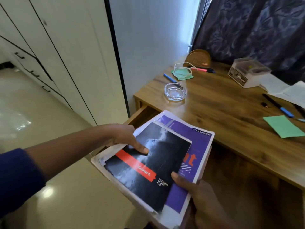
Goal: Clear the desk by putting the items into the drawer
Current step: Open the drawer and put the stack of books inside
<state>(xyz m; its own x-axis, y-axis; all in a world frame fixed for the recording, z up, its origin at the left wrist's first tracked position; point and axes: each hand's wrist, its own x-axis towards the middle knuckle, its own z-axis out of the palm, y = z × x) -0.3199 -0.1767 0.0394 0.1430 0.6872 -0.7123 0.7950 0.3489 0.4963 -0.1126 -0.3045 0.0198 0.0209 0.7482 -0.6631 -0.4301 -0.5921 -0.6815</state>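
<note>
- Head view: a wooden desk (pixel 222 104) stands beyond and to the right of both hands, against a white wall and a dark patterned curtain (pixel 255 30).
- White cabinets (pixel 57 55) and a glossy tiled floor (pixel 33 113) lie past the left hand (pixel 122 138).
- The left hand grips the stack's far-left edge, with its thumb on the black spiral pad (pixel 158 162).
- The right hand (pixel 198 194) grips the near corner, with its thumb on top.
- The pad lies on a purple notebook (pixel 198 142); the stack is held in the air off the desk's front edge.
- The drawer (pixel 142 114) stands pulled out just beyond the left hand, partly hidden by the stack.
- A glass ashtray (pixel 175 92) sits near the desk's corner, beyond the stack.
- A green note (pixel 283 126) lies well to the right of the right hand, near the front edge.
</note>
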